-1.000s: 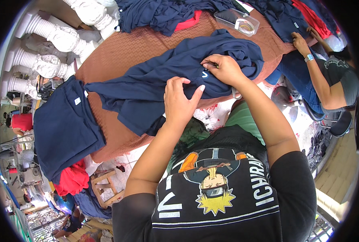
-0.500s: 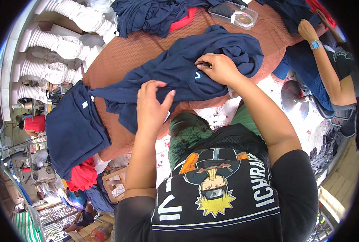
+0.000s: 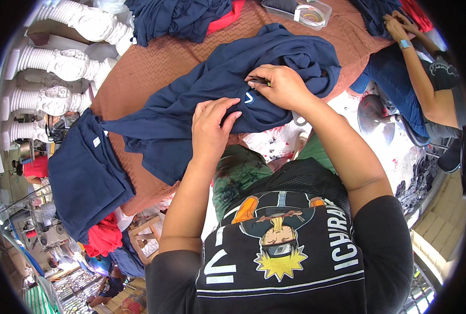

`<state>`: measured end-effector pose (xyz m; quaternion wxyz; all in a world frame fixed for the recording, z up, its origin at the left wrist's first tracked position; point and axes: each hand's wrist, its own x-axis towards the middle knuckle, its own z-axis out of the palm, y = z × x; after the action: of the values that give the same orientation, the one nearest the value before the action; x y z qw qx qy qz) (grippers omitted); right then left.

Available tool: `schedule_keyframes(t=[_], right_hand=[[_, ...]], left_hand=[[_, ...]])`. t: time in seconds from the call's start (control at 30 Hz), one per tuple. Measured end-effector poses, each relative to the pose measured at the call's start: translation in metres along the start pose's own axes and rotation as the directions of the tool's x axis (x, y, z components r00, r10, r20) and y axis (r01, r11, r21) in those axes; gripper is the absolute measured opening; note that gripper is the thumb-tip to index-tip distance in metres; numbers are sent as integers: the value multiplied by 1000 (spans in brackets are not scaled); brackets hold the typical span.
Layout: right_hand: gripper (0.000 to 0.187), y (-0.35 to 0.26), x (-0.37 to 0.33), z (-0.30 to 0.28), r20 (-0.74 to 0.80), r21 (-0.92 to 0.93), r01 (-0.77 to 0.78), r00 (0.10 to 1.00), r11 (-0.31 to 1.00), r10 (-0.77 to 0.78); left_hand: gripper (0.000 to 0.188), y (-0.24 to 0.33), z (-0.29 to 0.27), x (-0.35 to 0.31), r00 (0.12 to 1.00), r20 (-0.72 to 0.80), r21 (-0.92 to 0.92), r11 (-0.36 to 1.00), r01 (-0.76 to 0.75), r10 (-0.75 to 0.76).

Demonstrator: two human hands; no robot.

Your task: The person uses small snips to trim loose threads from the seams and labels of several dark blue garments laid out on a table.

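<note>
A navy blue garment (image 3: 191,94) lies bunched across the table in front of me, with a small white mark (image 3: 250,98) stitched or printed on it. My right hand (image 3: 283,86) rests on the garment just above that mark. Its fingers are closed round a small dark tool, mostly hidden by the hand; the kind cannot be made out. My left hand (image 3: 212,123) touches the cloth left of the mark, its thumb and forefinger apart and pointing right. A pale ring-shaped thing (image 3: 299,119) shows under my right wrist.
A brown cloth (image 3: 154,57) covers the table. Folded navy garments (image 3: 86,172) sit at its left edge, a navy heap (image 3: 175,21) at the back. A clear plastic box (image 3: 311,13) stands far right of it. Another person's hands (image 3: 398,26) handle dark cloth at far right. White balusters (image 3: 55,63) line the left.
My left hand has moved right and up onto the garment beside the mark, its fingers drawing closer together. The right hand stays at the mark. The other person's second hand has come into view.
</note>
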<state>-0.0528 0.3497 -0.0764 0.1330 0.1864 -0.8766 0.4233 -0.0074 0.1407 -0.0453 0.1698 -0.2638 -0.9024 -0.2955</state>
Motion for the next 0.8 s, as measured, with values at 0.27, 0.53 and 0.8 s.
schedule_keyframes(t=[0.27, 0.53, 0.8], right_hand=[[18, 0, 1, -1, 6, 17, -11, 1000, 1000, 11], [14, -44, -13, -23, 52, 315, -132, 991, 940, 122], [16, -46, -22, -8, 31, 367, -95, 995, 925, 91]], left_hand=[[21, -4, -1, 5, 1000, -3, 12, 1000, -6, 6], [16, -2, -7, 2, 991, -31, -147, 981, 123, -129], [15, 1, -8, 2, 979, -6, -251, 948, 198, -206]])
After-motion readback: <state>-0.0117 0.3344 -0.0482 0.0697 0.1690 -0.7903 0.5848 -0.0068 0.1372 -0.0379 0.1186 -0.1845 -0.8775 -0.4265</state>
